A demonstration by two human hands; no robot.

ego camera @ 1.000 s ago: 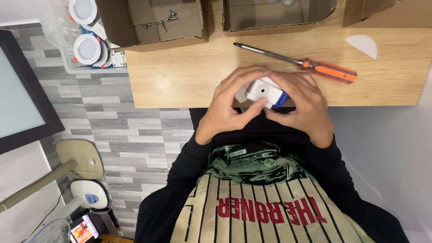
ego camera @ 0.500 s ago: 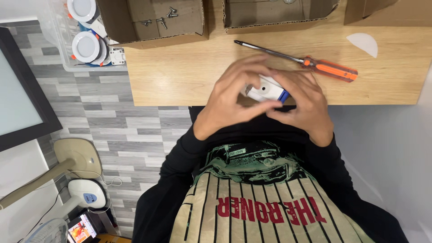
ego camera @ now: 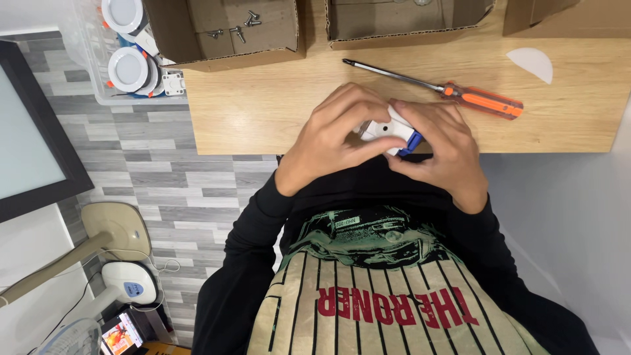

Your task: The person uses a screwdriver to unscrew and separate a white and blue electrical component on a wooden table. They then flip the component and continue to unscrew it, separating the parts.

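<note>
Both hands are meeting at the near edge of a pale wooden tabletop (ego camera: 263, 112) with a fine straight grain. Between them a small white plastic block (ego camera: 386, 129) is sitting, boxy and smooth, with a dark round hole in its upper face and a bright blue piece showing at its lower right corner. The left hand (ego camera: 332, 135) is curling over the block from the left, fingers bent and closed around its top and side, the thumb pressing along its lower edge. The right hand (ego camera: 440, 148) is closing on it from the right, fingers wrapped behind and under the block, so that only its middle is showing. The block is being held just above the tabletop's front edge, in front of the person's chest.

Just beyond the hands a screwdriver (ego camera: 453, 92) is lying slantwise on the wood, its thin steel shaft pointing left and its glossy orange handle close to the right hand's knuckles without touching them. Farther back, two open cardboard boxes are resting on the tabletop; the left cardboard box (ego camera: 223, 33) is holding a few loose metal screws (ego camera: 240, 23). A clear plastic bin (ego camera: 105, 79) beside the tabletop is holding round white discs.
</note>
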